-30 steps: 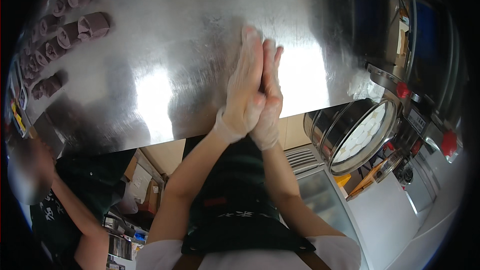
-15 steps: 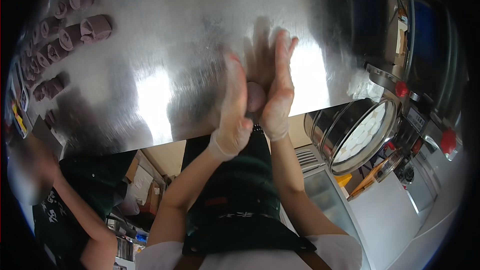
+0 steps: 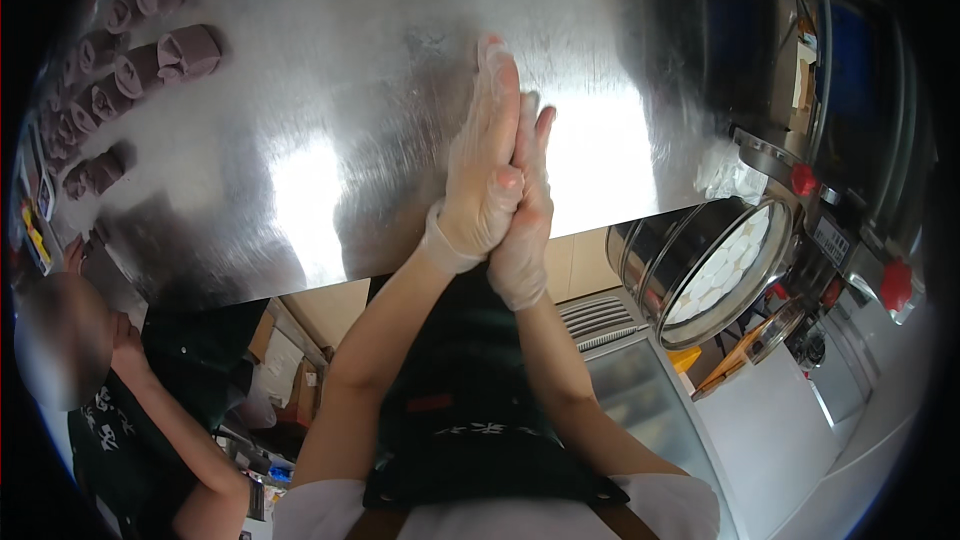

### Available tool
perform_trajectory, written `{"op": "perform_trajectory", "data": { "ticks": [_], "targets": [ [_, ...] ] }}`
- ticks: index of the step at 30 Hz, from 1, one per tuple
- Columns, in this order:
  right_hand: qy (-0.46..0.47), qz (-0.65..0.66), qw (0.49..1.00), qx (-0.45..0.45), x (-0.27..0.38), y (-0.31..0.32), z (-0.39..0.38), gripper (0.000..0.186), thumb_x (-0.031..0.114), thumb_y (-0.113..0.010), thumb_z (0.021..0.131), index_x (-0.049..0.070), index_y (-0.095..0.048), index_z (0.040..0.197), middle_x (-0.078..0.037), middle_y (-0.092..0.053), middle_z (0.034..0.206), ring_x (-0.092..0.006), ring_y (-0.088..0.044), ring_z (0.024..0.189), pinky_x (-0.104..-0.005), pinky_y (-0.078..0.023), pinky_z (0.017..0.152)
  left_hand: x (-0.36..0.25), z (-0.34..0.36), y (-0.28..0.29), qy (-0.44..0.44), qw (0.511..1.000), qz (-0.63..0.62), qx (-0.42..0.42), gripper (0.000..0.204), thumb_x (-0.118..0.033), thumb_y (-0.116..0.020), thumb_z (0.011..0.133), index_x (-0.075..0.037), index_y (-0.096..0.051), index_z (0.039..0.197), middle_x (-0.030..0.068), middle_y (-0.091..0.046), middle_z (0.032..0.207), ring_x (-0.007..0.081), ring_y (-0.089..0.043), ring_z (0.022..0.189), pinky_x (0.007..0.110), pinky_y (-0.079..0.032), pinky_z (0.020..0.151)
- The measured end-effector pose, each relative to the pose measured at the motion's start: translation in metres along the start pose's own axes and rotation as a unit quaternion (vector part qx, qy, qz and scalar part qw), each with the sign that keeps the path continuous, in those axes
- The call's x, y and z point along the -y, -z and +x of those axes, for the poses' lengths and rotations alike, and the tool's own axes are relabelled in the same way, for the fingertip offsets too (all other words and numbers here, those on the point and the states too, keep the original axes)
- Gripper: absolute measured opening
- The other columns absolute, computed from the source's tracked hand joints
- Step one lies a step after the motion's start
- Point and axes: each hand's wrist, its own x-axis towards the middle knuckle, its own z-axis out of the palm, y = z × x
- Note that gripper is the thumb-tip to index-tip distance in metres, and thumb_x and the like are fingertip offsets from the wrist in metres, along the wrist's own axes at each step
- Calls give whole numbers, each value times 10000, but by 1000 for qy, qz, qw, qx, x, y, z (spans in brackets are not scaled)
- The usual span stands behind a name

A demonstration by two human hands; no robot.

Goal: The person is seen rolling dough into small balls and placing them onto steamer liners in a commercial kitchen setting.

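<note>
My left hand (image 3: 482, 165) and my right hand (image 3: 530, 200), both in thin clear gloves, are pressed palm to palm over the near part of the steel table (image 3: 360, 70), fingers straight and pointing away from me. Whatever lies between the palms is hidden. To their left, purple dough pieces (image 3: 188, 52) stand in rows along the table, some rolled or folded.
A co-worker's hand (image 3: 125, 340) and forearm are at the lower left, beside the table edge. At right are a steel machine (image 3: 860, 120) with red knobs (image 3: 803, 178), a round stacked container (image 3: 720, 270) holding white discs, and a glass-topped unit (image 3: 640, 395) below.
Half a second ago my hands were apart with a purplish ball visible between them; they have come together again, covering it. The co-worker's arm has shifted slightly.
</note>
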Motion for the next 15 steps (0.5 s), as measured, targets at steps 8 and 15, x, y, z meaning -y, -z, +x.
{"op": "perform_trajectory", "data": {
  "ticks": [8,15],
  "targets": [
    [-59,-2,998,-2,-3,-1,-18,1003,754,-153,962,-52,-202,1558,-262,-187,1628,-443,-9,1525,-508,-52,1228,2,-12,5,-1,997,64,-51,987,-709,-185,986,61,33,1563,259,76,1651,381,81,1536,480,21,1228],
    [80,-9,997,-4,-9,4,16,946,701,-157,994,-59,-202,1556,-241,-191,1635,-429,-2,1529,-481,-67,1235,12,-47,-28,-61,996,30,-52,1018,-735,-195,970,72,-24,1566,255,18,1656,391,18,1539,447,-21,1235]
  ]
}}
